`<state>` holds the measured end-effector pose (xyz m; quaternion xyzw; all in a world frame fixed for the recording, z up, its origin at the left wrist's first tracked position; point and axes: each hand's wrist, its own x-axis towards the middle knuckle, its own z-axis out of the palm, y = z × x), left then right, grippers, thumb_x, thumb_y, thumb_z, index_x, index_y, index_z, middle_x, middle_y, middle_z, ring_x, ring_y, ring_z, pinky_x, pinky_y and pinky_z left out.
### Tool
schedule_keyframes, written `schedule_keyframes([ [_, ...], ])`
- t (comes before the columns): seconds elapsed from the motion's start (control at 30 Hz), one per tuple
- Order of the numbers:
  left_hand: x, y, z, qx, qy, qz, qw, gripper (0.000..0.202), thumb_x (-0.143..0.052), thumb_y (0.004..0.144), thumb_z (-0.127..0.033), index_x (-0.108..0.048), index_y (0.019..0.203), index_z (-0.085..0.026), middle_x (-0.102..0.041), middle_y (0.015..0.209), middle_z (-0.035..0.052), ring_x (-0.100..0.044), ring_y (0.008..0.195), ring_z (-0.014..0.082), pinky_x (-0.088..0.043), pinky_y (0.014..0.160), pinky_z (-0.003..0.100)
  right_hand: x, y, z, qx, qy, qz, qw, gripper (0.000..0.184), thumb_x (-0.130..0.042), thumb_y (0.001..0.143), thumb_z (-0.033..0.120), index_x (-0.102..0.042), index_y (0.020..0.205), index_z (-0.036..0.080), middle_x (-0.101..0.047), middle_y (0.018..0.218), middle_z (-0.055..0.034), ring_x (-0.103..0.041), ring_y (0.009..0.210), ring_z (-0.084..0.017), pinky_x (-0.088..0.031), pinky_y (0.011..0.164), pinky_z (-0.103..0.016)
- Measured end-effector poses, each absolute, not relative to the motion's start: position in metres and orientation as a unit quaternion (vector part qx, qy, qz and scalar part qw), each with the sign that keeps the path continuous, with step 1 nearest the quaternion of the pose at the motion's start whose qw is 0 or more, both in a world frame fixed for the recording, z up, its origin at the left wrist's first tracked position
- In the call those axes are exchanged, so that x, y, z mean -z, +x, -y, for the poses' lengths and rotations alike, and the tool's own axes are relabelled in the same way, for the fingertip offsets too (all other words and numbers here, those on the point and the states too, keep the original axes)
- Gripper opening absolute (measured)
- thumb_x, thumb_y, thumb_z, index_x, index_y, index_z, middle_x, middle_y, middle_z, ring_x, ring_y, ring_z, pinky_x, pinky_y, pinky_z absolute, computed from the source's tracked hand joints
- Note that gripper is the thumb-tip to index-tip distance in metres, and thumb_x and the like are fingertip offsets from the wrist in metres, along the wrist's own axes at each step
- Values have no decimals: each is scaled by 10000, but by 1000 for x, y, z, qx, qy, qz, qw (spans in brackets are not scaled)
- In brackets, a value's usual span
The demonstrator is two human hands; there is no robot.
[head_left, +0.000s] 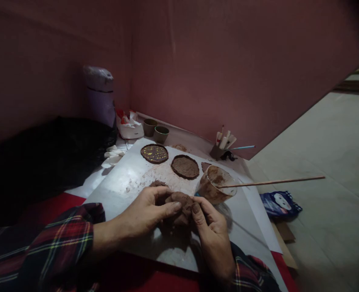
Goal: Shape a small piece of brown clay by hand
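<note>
Both hands met over a lump of brown clay [179,205] near the front of the white sheet [127,178]: the left hand [145,213] curled over it from the left with thumb extended, while the right hand [211,227] pinched it from the right. Just beyond stood a muddy plastic cup [214,184] holding a long stick [273,182], and two flat clay discs [169,160].

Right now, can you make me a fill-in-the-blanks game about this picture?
The left hand and right hand squeeze one ____ lump of clay.
One round disc has ____ dots.
The long stick leans in the clear cup, pointing to the person's ____.
Missing words: brown; yellow; right.
</note>
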<state>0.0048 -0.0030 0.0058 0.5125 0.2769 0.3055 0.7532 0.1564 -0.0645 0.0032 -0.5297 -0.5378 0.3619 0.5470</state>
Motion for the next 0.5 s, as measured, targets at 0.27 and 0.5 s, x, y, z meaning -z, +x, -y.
schedule_keyframes([
  [0.27, -5, 5, 5, -313, 496, -241, 773, 237, -698, 760, -311, -684, 872, -102, -643, 693, 23, -562, 619, 119, -433, 596, 224, -1, 157, 64, -373, -529, 539, 539, 276, -490, 907, 416, -664, 899, 203, -713, 861, -33, -658, 795, -177, -519, 697, -237],
  [0.5, -8, 3, 4, -310, 546, -276, 728, 277, -614, 837, -363, -699, 954, -127, -639, 741, 24, -554, 648, 112, -429, 592, 202, -2, 155, 64, -363, -547, 532, 535, 162, -619, 835, 347, -658, 844, 190, -686, 750, -5, -636, 693, -141, -510, 626, -200],
])
